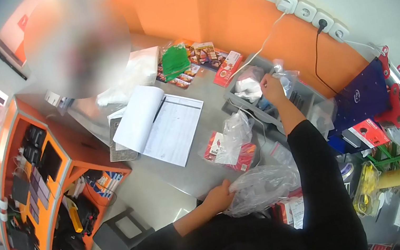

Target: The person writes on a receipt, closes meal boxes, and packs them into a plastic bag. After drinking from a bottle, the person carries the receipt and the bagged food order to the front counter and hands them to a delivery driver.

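Note:
My left hand (pixel 217 198) is closed on the edge of a clear plastic bag (pixel 263 187), which spreads out in front of my body. Stretched forward, my right hand (pixel 273 89) is over a grey compartment tray (pixel 270 122), its fingers pinched together. What they hold, if anything, is too small to make out. Just left of those fingers, a white bundle in plastic (pixel 248 84) lies in the tray; clear plastic (pixel 287 81) is on the other side. Between my hands sits a red-and-white box (pixel 231 151), partly covered by clear plastic.
An open notebook (pixel 174 129) with a pen lies on the grey table. Behind it are a green packet (pixel 175 62) and colourful leaflets. White sockets (pixel 305 10) with cables are on the wall. A blue folder (pixel 359 99) stands right; an orange shelf (pixel 74 142) and dark stools (pixel 123 234) are left.

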A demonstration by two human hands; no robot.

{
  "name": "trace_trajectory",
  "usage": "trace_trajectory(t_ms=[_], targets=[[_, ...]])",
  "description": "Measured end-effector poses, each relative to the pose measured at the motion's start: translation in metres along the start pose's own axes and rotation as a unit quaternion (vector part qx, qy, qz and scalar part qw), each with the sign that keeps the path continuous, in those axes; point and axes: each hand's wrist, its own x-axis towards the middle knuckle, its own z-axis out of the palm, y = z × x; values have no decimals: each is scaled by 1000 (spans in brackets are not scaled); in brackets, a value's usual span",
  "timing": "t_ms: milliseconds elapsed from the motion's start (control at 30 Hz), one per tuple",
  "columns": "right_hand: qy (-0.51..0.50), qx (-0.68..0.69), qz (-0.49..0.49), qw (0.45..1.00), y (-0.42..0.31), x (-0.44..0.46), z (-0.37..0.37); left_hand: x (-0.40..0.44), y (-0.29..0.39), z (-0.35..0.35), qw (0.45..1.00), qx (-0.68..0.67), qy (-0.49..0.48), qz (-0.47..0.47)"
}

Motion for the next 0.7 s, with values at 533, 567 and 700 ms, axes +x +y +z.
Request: trace_trajectory(t_ms=[533, 567, 700], targets=[[-12, 424, 141, 895, -49, -11, -81, -1, 0, -2, 1000, 4, 6, -22], [-34, 490, 118, 863, -72, -28, -106, 0, 0, -2, 999, -3, 8, -37], [-292, 496, 44, 817, -109, -143, -148, 7, -7, -4, 999, -31, -1, -33]])
